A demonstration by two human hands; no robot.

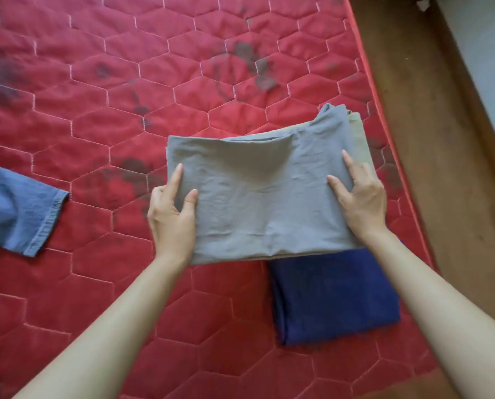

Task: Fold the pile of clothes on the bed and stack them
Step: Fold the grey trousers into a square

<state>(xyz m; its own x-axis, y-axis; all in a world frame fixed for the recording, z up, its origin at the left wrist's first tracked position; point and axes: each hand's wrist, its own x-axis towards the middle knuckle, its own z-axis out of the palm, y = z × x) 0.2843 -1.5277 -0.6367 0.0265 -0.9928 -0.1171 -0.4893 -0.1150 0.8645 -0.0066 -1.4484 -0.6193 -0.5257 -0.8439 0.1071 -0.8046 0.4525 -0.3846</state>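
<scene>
A folded grey garment (257,194) is held flat over the right part of the red quilted bed (125,96). My left hand (171,217) grips its left edge, thumb on top. My right hand (361,200) grips its right edge, fingers spread on the cloth. Beneath the grey piece lies a folded dark blue garment (332,298), its near half showing. A strip of pale olive cloth (358,139) pokes out along the grey piece's far right side. Whether the grey garment rests on the blue one or hovers above it I cannot tell.
An unfolded light blue garment (15,214) lies at the bed's left edge of view, a hemmed end pointing right. The bed's piped right edge (384,116) runs diagonally, with brown wooden floor (442,139) beyond it.
</scene>
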